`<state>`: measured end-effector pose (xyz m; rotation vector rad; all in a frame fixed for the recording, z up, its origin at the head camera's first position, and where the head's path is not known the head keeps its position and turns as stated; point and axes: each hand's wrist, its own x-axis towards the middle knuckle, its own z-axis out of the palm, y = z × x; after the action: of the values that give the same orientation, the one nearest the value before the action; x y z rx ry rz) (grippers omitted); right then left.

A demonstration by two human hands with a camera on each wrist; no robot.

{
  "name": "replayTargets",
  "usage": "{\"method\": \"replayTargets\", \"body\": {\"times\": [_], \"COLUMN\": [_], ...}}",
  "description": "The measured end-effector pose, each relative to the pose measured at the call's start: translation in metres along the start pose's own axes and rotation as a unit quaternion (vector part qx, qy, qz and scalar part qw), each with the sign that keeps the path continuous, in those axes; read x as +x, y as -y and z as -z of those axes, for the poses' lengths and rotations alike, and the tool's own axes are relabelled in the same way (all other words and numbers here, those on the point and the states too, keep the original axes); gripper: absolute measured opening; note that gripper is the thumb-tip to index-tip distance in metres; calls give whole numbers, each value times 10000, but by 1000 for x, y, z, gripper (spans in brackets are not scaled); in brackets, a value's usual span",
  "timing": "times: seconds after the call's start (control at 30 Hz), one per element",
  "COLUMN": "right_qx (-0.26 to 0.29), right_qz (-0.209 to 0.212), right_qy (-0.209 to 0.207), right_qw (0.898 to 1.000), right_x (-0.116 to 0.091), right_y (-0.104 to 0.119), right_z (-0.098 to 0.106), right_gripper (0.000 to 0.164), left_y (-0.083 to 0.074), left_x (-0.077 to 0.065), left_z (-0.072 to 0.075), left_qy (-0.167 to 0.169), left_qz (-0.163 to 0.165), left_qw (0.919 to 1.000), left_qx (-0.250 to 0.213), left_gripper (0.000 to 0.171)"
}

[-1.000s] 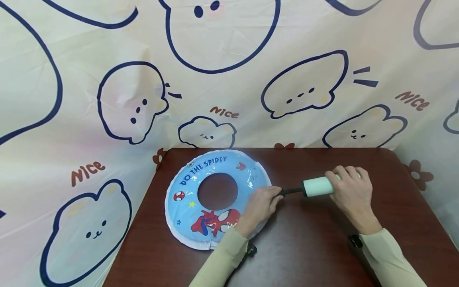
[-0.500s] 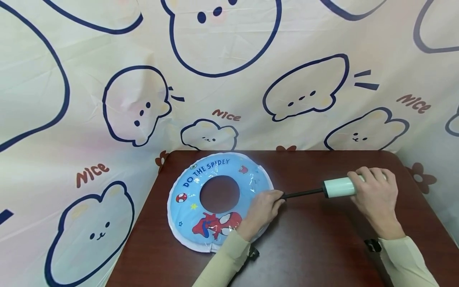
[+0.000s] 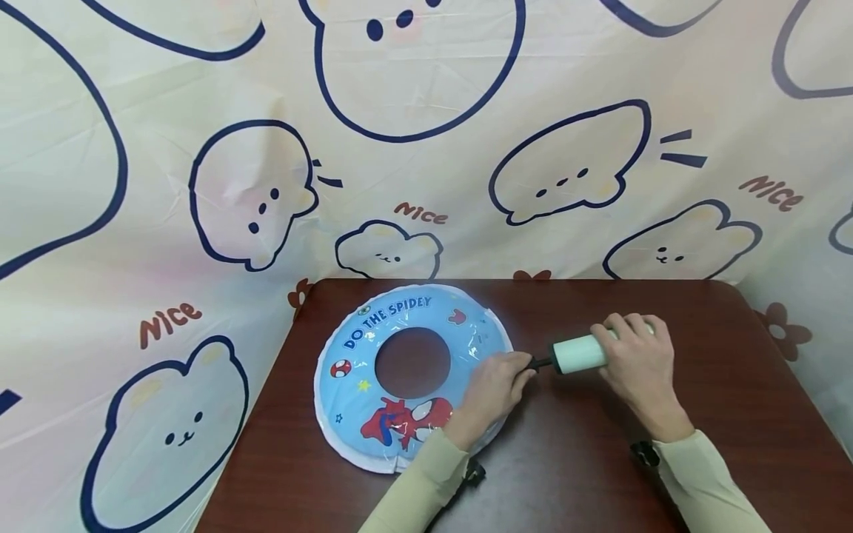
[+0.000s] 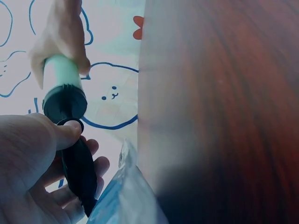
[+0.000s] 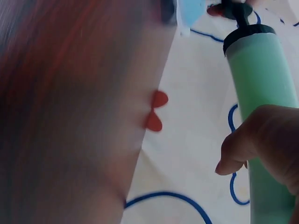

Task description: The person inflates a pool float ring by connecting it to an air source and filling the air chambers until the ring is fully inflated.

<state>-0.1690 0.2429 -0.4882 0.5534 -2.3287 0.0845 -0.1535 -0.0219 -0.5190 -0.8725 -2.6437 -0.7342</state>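
A blue inflatable swim ring [image 3: 346, 414], with "DO THE SPIDEY" lettering and a red cartoon figure, lies on the dark wooden table. At its right edge my left hand [image 3: 494, 389] holds the black tapered end [image 4: 79, 168] of a hand pump, thumb on top. That black end reaches down to the ring's plastic, but the joint itself is hidden. Around the pump's light green barrel [image 3: 578, 354] curls my right hand [image 3: 641, 363]. Between the two hands a short stretch of black rod [image 3: 545, 362] shows. In the right wrist view the green barrel [image 5: 261, 70] fills the right side.
The brown table [image 3: 573, 474] extends in front of and to the right of the ring. Behind it hangs a pale cloth [image 3: 460, 170] printed with cartoon bears. A black wrist camera [image 3: 645, 453] sits under the right sleeve.
My right hand first drew the green barrel to the right, baring more black rod, then pushed it back left, so the rod now shows short. My left hand stays at the ring's edge.
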Motion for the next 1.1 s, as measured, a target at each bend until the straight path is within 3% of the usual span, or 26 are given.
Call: {"method": "replayTargets", "body": {"times": [0.17,0.27,0.57,0.83,1.1], "right_qx": [-53,-34,-68,-290,-455], "right_qz": [64,33,52,-37,-198], "right_qy": [171,198,63,6,-85], "right_qw": [9998,9998,9999,9996,9987], "right_x": [1,-1,-6,-9,-5], "right_y": [16,14,-22,-48,-63], "right_z": [-7,-6,13,32,43], "right_gripper": [44,44,49,55,57], "left_y": [-3,-3,0,4,9], "left_x": [0,1,1,2,-3], "left_z": [-1,-2,-1,-3,-3], "left_qy": [-44,-104,-246,-282,-271], "left_qz": [8,24,19,-60,35], "left_qw": [10000,9999,9995,9996,9995], "left_qx": [-15,-36,-189,-58,-126], "left_gripper": [8,10,17,16,6]}}
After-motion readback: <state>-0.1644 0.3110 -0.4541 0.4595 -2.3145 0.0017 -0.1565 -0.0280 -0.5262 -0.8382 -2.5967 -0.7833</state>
